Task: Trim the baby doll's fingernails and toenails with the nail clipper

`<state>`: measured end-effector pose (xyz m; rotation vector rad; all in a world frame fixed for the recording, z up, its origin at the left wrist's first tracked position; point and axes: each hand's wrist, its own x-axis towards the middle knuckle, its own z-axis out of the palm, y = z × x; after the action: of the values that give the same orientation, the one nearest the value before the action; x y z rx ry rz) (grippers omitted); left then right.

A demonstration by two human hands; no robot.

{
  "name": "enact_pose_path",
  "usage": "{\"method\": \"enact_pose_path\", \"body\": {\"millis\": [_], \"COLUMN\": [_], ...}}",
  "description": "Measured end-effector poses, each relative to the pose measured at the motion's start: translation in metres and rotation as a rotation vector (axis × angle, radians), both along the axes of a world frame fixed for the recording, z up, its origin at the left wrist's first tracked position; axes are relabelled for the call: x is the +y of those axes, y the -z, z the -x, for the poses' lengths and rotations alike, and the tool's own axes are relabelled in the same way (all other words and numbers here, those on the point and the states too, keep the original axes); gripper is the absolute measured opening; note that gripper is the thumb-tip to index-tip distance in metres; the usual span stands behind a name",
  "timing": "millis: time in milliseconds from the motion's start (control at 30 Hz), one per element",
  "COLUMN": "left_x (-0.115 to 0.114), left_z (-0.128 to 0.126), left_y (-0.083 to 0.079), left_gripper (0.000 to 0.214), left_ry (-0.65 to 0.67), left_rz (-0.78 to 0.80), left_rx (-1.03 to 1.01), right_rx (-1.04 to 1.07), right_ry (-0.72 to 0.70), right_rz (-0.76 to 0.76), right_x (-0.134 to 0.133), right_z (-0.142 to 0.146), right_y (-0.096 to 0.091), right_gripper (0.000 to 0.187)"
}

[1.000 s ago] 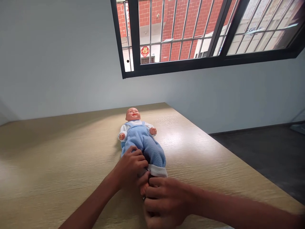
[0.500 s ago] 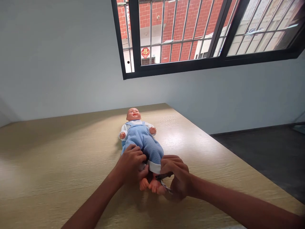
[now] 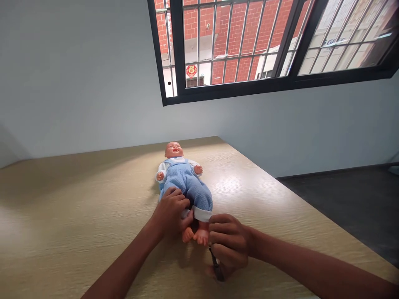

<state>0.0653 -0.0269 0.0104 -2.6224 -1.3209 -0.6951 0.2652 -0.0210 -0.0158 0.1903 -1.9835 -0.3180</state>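
A baby doll (image 3: 187, 182) in fleecy blue overalls and a white shirt lies on its back, head toward the wall and bare feet toward me. My left hand (image 3: 174, 209) is closed on the cuff of the overalls leg on the left, hiding most of it. Beside the doll's other foot (image 3: 202, 236), my right hand (image 3: 229, 243) is closed round a small dark, narrow object (image 3: 216, 263) with a shiny edge. Fingers cover much of that object, so its kind is unclear. The white cuff (image 3: 202, 214) on this leg is in plain sight.
A light wooden table (image 3: 77, 216) carries the doll; its right edge slants down toward a dark floor (image 3: 336, 195). Behind it are a pale wall (image 3: 93, 83) and a black-framed window (image 3: 233, 89) with metal bars.
My right hand has moved down from the doll's trouser cuff to beside its foot, turning the dark object to point downward. My left hand keeps its hold.
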Motion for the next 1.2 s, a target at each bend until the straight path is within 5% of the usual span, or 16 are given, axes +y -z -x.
{"method": "enact_pose_path", "body": {"millis": [867,1200], "left_x": [0.0002,-0.0013], "left_z": [0.0019,0.0013], "left_y": [0.0028,0.0011], "left_gripper": [0.023,0.022], "left_ry": [-0.006,0.0], "left_rz": [0.009,0.011], "left_rx": [0.042,0.038], "right_rx": [-0.04,0.0], "right_ry": [-0.067,-0.153], "right_rz": [-0.074,0.178], "right_x": [0.0044,0.0101], "right_z": [0.0017,0.0021], "right_y": [-0.004,-0.0039], "right_gripper": [0.054,0.049]}}
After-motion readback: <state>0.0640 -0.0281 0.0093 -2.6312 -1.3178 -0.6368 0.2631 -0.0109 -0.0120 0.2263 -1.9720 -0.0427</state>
